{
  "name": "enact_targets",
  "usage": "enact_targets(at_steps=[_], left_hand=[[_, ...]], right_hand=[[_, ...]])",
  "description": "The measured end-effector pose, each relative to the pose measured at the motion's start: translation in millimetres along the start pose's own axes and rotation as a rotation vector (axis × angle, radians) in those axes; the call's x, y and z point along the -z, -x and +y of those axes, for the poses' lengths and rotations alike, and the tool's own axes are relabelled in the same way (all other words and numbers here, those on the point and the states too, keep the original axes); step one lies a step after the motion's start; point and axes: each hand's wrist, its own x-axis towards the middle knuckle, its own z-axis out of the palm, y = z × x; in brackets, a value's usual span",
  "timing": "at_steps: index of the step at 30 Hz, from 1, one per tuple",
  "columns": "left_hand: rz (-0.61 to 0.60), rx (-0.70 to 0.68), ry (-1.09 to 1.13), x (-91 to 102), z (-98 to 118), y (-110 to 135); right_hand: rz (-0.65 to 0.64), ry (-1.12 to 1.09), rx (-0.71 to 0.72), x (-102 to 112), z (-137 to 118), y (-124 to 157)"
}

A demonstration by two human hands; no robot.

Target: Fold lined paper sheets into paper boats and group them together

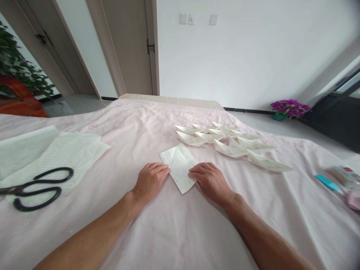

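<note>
A folded sheet of white paper (180, 168) with faint writing and crease lines lies on the pink cloth, held between my two hands. My left hand (153, 178) grips its left edge, thumb and fingers pressed together. At the right edge, my right hand (209, 180) pinches the paper in the same way. Just beyond and to the right stand several folded paper boats (229, 148) in rows, apart from my hands. The undersides of my fingertips are hidden.
Black-handled scissors (42, 187) rest on loose lined sheets (75, 150) at the left. A blue item (327, 182), a small box (347, 176) and a pink object (353, 200) lie at the far right. The flowered cloth (135, 120) is wrinkled.
</note>
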Motion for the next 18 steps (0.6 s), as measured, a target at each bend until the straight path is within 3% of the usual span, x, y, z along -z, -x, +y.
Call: enact_targets(at_steps=[3,10,18], left_hand=[[0.013,-0.002,0.094,-2.5,-5.0,5.6],[-0.013,0.004,0.138,-5.8,-7.8,9.5],[-0.021,0.009,0.16,-0.6,-4.3,7.0]], right_hand=[[-0.007,-0.025,-0.055,-3.5,3.8,2.2],[-0.028,-0.127,-0.069,1.8,-12.8,-2.1],[-0.026,-0.114,-0.316,-3.3,-9.6,-12.3]])
